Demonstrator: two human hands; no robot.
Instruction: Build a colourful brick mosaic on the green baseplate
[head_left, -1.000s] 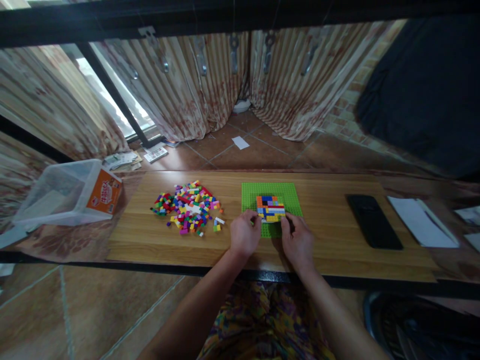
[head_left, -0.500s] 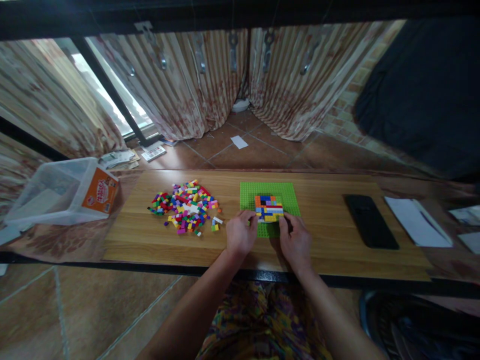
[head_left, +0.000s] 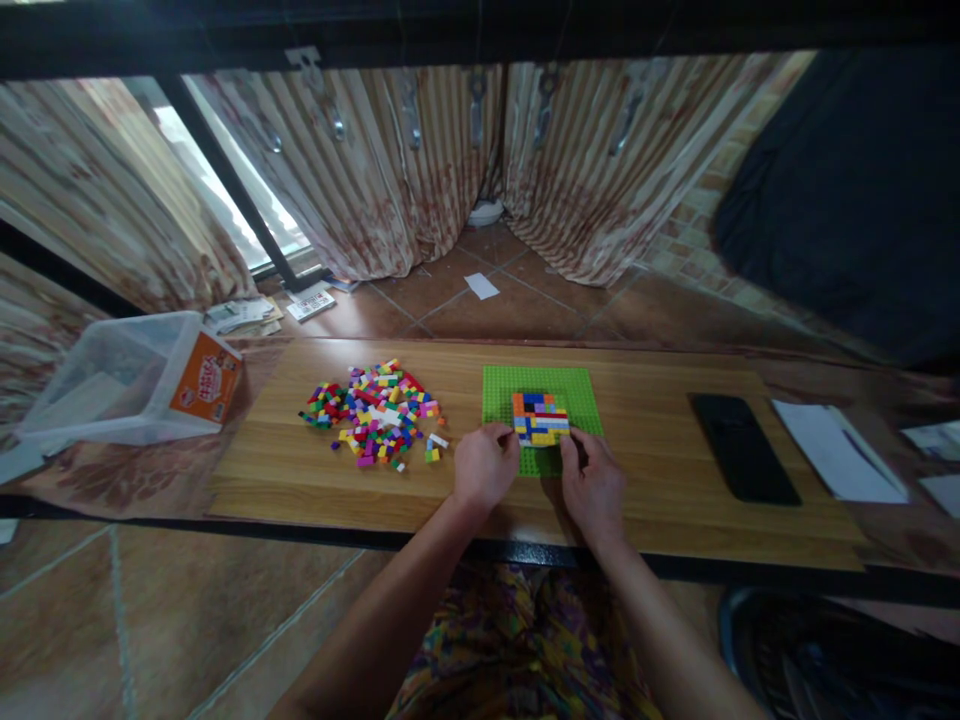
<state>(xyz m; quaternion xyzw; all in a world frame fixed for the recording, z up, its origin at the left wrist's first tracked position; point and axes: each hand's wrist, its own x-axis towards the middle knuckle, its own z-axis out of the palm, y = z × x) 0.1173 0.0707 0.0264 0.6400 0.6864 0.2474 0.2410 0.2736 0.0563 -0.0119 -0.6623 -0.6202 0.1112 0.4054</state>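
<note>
A flat block of toy bricks [head_left: 541, 420] in orange, blue, red, white and yellow rests over the green baseplate [head_left: 499, 382]; whether it is pressed onto the studs I cannot tell. My left hand [head_left: 486, 467] is closed at the block's lower left corner, thumb and forefinger against the edge. At the lower right corner my right hand [head_left: 592, 485] grips the other side with bent fingers. Both hands cover part of the baseplate's near edge. Left of them, a pile of loose toy bricks [head_left: 384, 415] in many colours is spread on the wooden board [head_left: 300, 490].
A clear plastic box [head_left: 112, 370] with an orange label stands at the far left. To the right lie a black phone [head_left: 744, 447] and white paper [head_left: 836, 450] with a pen on it. Curtains [head_left: 375, 180] hang beyond the table.
The camera view has shifted slightly. Both hands keep nearly the same place at the block's lower corners, and the loose pile looks unchanged.
</note>
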